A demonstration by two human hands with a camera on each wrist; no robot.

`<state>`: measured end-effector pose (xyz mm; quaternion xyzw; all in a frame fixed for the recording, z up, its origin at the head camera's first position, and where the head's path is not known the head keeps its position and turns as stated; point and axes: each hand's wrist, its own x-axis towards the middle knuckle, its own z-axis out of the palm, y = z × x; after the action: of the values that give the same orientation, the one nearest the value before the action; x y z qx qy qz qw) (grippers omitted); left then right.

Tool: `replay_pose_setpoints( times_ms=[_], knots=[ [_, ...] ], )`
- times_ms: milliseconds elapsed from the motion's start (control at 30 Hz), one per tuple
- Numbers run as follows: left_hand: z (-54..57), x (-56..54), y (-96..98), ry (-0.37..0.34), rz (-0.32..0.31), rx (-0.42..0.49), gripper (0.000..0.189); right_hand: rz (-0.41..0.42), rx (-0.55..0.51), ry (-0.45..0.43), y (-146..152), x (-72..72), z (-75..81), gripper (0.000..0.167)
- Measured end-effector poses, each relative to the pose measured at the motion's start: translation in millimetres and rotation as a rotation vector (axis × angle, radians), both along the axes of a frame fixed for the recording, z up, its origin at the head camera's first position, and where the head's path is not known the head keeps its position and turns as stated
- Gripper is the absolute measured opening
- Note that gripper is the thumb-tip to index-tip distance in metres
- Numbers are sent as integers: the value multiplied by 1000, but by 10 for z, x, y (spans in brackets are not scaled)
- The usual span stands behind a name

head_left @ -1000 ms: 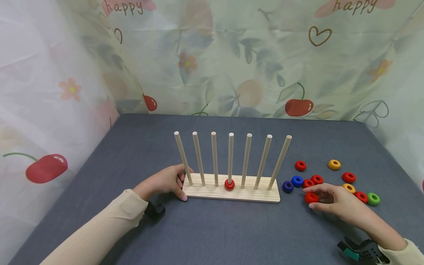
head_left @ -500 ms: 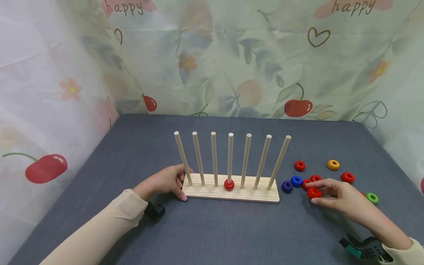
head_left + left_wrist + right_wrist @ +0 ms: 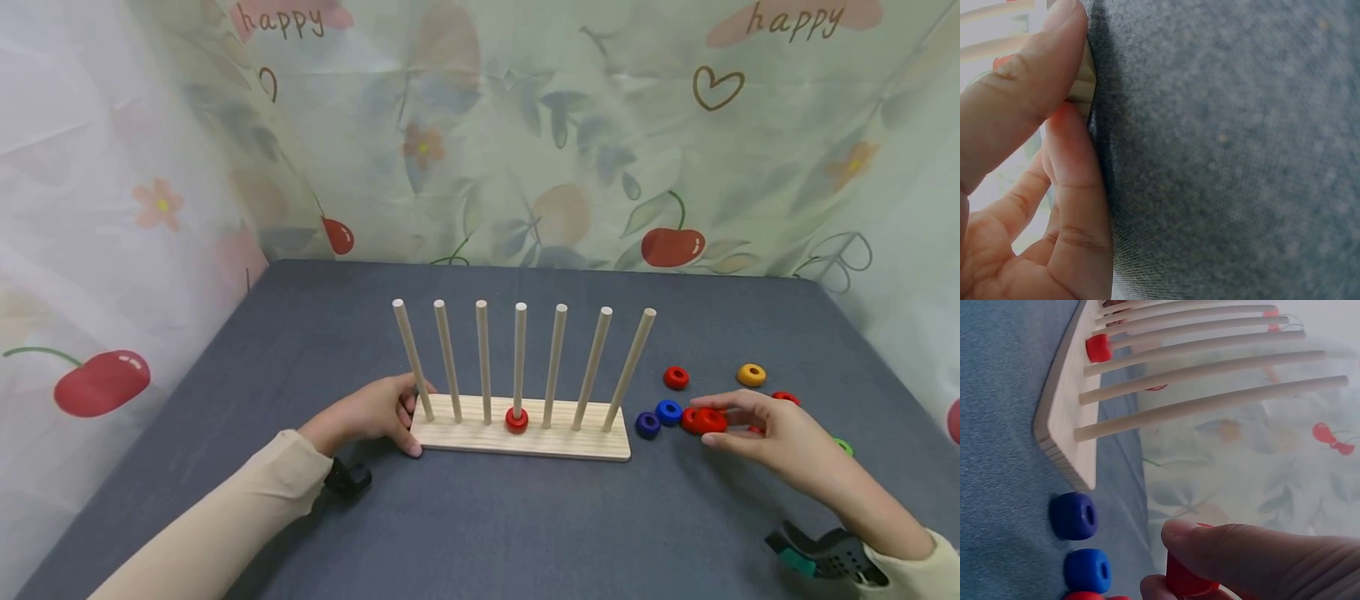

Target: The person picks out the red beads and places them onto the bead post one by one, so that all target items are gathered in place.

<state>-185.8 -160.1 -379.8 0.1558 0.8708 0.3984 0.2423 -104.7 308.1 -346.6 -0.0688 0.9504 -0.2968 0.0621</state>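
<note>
A pale wooden board with several upright pegs (image 3: pixel 457 433) lies on the table. Its left end is gripped by my left hand (image 3: pixel 378 412), thumb at the front and fingers behind. One red ring (image 3: pixel 516 420) sits at the foot of the middle peg. To the right of the board, my right hand (image 3: pixel 787 433) pinches another red ring (image 3: pixel 1186 578) between thumb and fingers, raised over the loose rings. A dark purple ring (image 3: pixel 648 425) and a blue ring (image 3: pixel 669 412) lie between the board and this hand. Other red rings are partly hidden behind its fingers.
Beyond the right hand lie a red ring (image 3: pixel 676 377) and a yellow ring (image 3: pixel 752 375). A green ring (image 3: pixel 845 447) peeks out past the wrist. The dark grey table (image 3: pixel 487 525) ends at a printed curtain (image 3: pixel 495 167) at the back.
My right hand, holding the red ring, has risen and shifted slightly away from me, now covering more of the loose rings. The left hand keeps its grip on the board.
</note>
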Motion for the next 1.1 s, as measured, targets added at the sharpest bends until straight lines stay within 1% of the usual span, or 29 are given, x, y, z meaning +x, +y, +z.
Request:
replay_pose_setpoints(
  times_ms=[133,300,433,633,900,1000,1100],
  knots=[
    [0,0,4,1,10,-4,76,0,2,21,-10,-6,67,47],
    [0,-4,14,-6,21,-12,77,-17,-39,8,-38,-2,145,48],
    [5,-3,17,-5,26,-15,77,-24,-53,21,-66,1,202,48],
    [5,1,12,1,21,-4,76,-10,-105,60,-88,6,279,46],
    [13,10,18,-2,26,-9,78,16,-150,143,-155,11,379,44],
    [7,13,17,-9,39,-14,78,15,-151,165,-189,16,427,43],
    [4,12,12,-9,38,-14,78,8,-152,191,-224,17,471,43]
  ],
)
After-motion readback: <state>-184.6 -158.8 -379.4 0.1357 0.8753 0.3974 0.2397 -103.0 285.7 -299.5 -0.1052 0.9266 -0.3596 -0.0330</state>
